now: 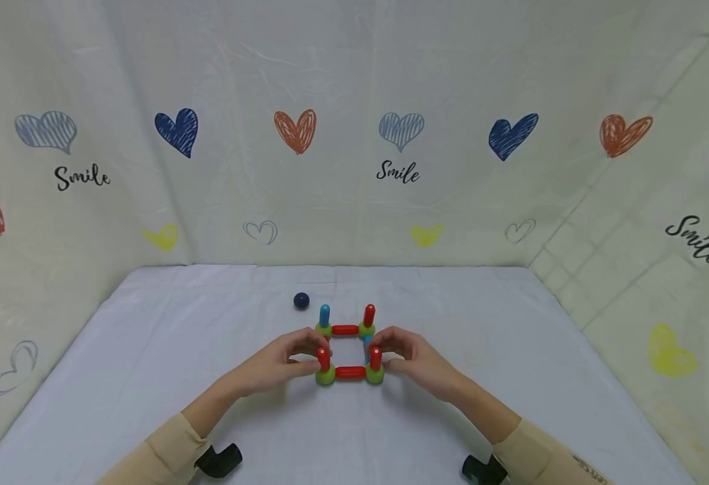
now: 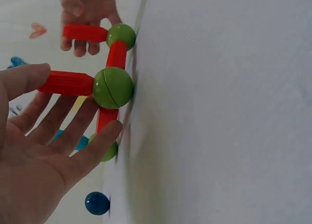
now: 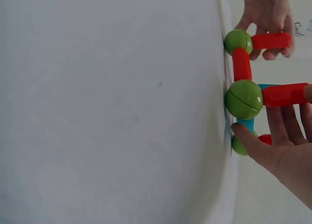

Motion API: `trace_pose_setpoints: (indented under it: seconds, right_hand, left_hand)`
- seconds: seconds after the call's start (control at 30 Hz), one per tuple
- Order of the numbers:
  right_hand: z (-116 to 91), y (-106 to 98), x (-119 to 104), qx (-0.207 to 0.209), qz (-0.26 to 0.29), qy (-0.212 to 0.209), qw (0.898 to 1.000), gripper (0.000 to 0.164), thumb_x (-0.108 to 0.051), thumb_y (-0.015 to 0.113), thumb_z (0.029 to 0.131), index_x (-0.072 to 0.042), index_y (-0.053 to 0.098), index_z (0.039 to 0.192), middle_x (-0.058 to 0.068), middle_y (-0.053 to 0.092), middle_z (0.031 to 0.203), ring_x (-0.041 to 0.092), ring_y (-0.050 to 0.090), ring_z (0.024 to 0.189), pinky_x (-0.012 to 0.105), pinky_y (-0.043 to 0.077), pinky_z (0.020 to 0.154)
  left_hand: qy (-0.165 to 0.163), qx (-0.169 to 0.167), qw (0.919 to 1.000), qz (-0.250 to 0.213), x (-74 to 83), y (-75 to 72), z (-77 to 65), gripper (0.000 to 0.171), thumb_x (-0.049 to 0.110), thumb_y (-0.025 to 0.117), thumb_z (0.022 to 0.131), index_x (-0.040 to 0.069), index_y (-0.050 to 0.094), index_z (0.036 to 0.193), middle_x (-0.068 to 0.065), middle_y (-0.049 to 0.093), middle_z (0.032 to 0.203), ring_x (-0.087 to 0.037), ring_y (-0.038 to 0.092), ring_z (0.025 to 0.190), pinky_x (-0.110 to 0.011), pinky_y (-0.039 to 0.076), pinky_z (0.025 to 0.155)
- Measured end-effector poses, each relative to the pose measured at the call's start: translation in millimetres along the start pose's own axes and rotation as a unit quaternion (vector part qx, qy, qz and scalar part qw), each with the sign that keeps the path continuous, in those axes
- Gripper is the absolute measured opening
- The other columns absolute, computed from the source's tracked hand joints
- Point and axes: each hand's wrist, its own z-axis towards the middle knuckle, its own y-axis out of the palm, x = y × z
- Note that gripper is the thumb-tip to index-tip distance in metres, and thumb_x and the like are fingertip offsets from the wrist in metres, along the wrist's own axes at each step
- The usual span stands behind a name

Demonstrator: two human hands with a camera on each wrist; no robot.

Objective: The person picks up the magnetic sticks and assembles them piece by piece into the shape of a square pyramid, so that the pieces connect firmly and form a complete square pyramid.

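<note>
A square frame of green balls (image 1: 325,376) and rods lies on the table. A red bar (image 1: 350,372) joins its two front balls, another red bar (image 1: 345,329) the back two, and a blue bar (image 1: 367,348) runs along the right side. Upright rods stand on the corners: a blue rod (image 1: 325,314) at back left, red ones elsewhere. My left hand (image 1: 278,364) pinches the front-left red rod (image 2: 68,83) near its top, fingers spread behind. My right hand (image 1: 421,360) pinches the front-right red rod (image 3: 285,94), its little finger close to the green ball (image 3: 243,99).
A dark blue ball (image 1: 301,301) lies behind the frame, to its left. White cloth covers the table (image 1: 209,316). A pale curtain (image 1: 342,202) printed with hearts rises at the back and sides.
</note>
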Motion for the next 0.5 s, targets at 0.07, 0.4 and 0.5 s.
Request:
trace_pose_setpoints:
  seconds: [0.07, 0.4, 0.5]
  right_hand:
    - [0.2, 0.4, 0.9, -0.007, -0.007, -0.005, 1.0, 0.037, 0.003, 0.059, 0.096, -0.004, 0.058, 0.132, 0.012, 0.061, 0.133, 0.031, 0.054, 0.129, 0.044, 0.047, 0.106]
    - [0.9, 1.5, 0.2, -0.011, -0.01, -0.014, 1.0, 0.028, -0.002, 0.061, 0.1, -0.004, 0.061, 0.128, 0.01, 0.064, 0.128, 0.03, 0.055, 0.126, 0.039, 0.049, 0.103]
    - [1.8, 1.6, 0.1, -0.009, -0.008, -0.01, 1.0, 0.027, -0.004, 0.063, 0.1, -0.003, 0.061, 0.127, 0.01, 0.064, 0.127, 0.03, 0.056, 0.125, 0.036, 0.05, 0.101]
  left_hand:
    - [0.0, 0.001, 1.0, 0.005, -0.7, 0.4, 0.5, 0.034, 0.018, 0.066, 0.102, 0.005, 0.058, 0.132, -0.001, 0.063, 0.125, -0.021, 0.058, 0.123, -0.036, 0.047, 0.105]
    - [-0.001, 0.0, 0.9999, 0.017, -2.2, -0.4, 2.6, 0.028, 0.017, 0.066, 0.102, 0.008, 0.061, 0.128, 0.0, 0.065, 0.119, -0.019, 0.061, 0.119, -0.034, 0.047, 0.104]
    - [0.002, -0.001, 0.9998, 0.017, -2.3, -0.8, 3.8, 0.025, 0.016, 0.067, 0.102, 0.011, 0.062, 0.126, -0.001, 0.065, 0.118, -0.019, 0.061, 0.119, -0.03, 0.048, 0.102]
